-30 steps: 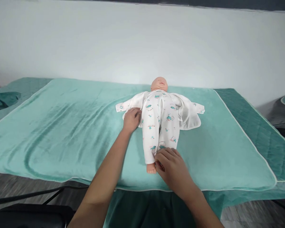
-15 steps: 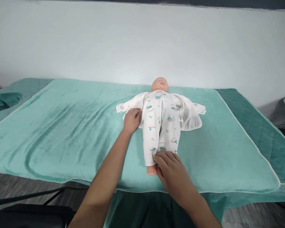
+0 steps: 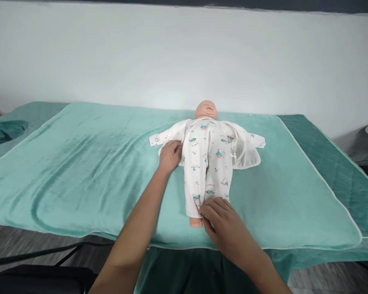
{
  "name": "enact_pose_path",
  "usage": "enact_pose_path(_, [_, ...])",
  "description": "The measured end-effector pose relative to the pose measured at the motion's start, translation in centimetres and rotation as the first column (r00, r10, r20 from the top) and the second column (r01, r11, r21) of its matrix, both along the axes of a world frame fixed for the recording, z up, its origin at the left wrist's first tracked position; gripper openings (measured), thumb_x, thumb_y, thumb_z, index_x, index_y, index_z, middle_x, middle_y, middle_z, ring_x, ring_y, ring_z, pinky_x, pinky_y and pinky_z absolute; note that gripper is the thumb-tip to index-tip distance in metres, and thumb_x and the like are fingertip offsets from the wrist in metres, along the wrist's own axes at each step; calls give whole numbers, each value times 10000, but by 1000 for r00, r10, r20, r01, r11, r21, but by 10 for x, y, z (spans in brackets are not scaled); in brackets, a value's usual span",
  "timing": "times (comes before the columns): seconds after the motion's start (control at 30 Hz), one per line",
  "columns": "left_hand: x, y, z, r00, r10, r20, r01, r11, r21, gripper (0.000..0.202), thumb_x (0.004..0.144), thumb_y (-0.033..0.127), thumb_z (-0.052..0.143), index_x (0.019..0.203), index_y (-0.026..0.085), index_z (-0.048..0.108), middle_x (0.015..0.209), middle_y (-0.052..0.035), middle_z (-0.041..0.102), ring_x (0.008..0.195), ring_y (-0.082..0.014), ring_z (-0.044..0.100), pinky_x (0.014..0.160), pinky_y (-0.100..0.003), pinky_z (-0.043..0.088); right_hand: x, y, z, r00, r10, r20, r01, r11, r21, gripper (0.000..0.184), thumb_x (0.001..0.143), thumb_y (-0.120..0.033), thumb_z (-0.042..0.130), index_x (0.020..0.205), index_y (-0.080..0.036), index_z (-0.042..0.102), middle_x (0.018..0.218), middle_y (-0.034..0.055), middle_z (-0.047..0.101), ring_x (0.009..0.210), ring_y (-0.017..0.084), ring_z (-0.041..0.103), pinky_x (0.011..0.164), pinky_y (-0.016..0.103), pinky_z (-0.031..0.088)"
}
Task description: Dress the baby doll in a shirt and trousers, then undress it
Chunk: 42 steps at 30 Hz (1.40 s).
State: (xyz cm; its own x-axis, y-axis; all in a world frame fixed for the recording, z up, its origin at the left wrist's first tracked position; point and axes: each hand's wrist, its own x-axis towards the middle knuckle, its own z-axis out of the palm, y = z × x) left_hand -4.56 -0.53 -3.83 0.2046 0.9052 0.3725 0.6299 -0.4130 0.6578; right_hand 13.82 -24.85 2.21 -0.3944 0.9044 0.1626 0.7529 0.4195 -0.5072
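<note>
In the head view, we see a doll point(image 3: 206, 109) lying on its back just right of the middle of the frame, its head towards the wall point(image 3: 110, 53) and its one visible foot point(image 3: 196, 223) towards us. It wears white printed trousers point(image 3: 193, 179), which reach up close to its neck, and a white jacket point(image 3: 247, 152) spread wide, with a sleeve stretched out to either side and the right-hand flap lying open. At the centre, our left hand point(image 3: 171, 156) rests against the edge of the trousers, over the left-hand part of the jacket; its fingers are bent, but we cannot tell whether they grip any cloth. Lower down, right of centre, our right hand point(image 3: 222, 220) has thumb and fingers closed on the trousers at the hem, just beside the foot, and it hides the other leg's end. Beneath the doll we see a light green sheet point(image 3: 288, 183), wrinkled on the left of the frame, over a darker quilted cover point(image 3: 328, 163) that shows along the right. A black padded object point(image 3: 43, 279) fills the lower left corner, above grey flooring point(image 3: 12, 241).
</note>
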Motion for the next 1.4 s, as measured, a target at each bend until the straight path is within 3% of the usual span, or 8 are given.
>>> enact_pose_path(0.17, [-1, 1, -1, 1000, -4, 1, 4, 1000, 8, 221, 898, 212, 474, 903, 244, 693, 1196, -30, 723, 1140, -224, 638, 1021, -408, 489, 6, 3, 10, 993, -27, -113, 28, 1000, 4, 107, 983, -128, 521, 1001, -219, 574, 985, 41, 643, 937, 206, 575, 822, 357, 469])
enact_pose_path(0.3, [-1, 2, -2, 1000, -2, -2, 2, 1000, 4, 219, 904, 221, 472, 895, 249, 689, 1194, -26, 722, 1146, -222, 635, 1022, -403, 489, 9, 3, 6, 987, -118, -112, 131, 985, 110, 116, 991, -121, 498, 978, -205, 578, 922, 53, 631, 854, 201, 562, 742, 339, 463])
enact_pose_path(0.47, [0, 1, -1, 1000, -5, 5, 5, 1000, 12, 216, 902, 221, 472, 893, 241, 687, 1195, -31, 723, 1140, -222, 636, 1020, -395, 486, 14, -1, 2, 983, -108, -150, 122, 989, 88, 105, 994, -128, 519, 966, -213, 573, 869, 33, 629, 802, 185, 554, 701, 333, 470])
enact_pose_path(0.57, [0, 1, -1, 1000, -7, 3, 7, 1000, 4, 220, 900, 213, 472, 900, 231, 692, 1200, -36, 721, 1142, -224, 635, 1018, -395, 483, 18, 2, 0, 978, -87, -188, 125, 971, 202, 165, 974, -106, 548, 1105, -202, 577, 1081, 75, 676, 1006, 220, 594, 847, 389, 517])
enact_pose_path(0.7, [0, 1, 0, 1000, -5, 1, 5, 1000, -6, 224, 899, 202, 473, 910, 223, 696, 1197, -39, 721, 1142, -225, 635, 1016, -393, 482, 22, 10, -9, 994, -78, -79, 100, 936, 337, 316, 957, -92, 571, 1260, -177, 558, 1382, 116, 597, 1343, 295, 464, 1091, 517, 427])
enact_pose_path(1.1, [0, 1, -1, 1000, -6, 1, 6, 1000, 12, 232, 906, 206, 481, 917, 216, 713, 1190, -48, 724, 1122, -231, 638, 1009, -410, 486, 27, -1, -12, 949, -46, -312, 121, 967, 226, 201, 941, -69, 581, 1072, -216, 616, 971, 35, 693, 939, 199, 593, 810, 393, 507])
enact_pose_path(1.3, [0, -11, 1, 966, -117, -229, 144, 984, 108, 329, 883, 172, 512, 1126, 193, 733, 1305, -96, 667, 1248, -288, 556, 1066, -477, 463, 70, 48, -34, 915, -353, -195, 403, 823, 401, 367, 946, -27, 456, 1245, -183, 599, 1191, 121, 665, 1118, 263, 581, 940, 469, 521])
enact_pose_path(1.4, [-2, -22, 1, 922, -219, -320, 278, 948, 154, 390, 871, 183, 562, 1233, 214, 702, 1336, -101, 650, 1343, -306, 495, 1131, -509, 425, 92, 82, -49, 926, -374, -54, 361, 836, 414, 439, 933, -20, 421, 1332, -125, 572, 1351, 160, 605, 1295, 305, 498, 1086, 531, 464])
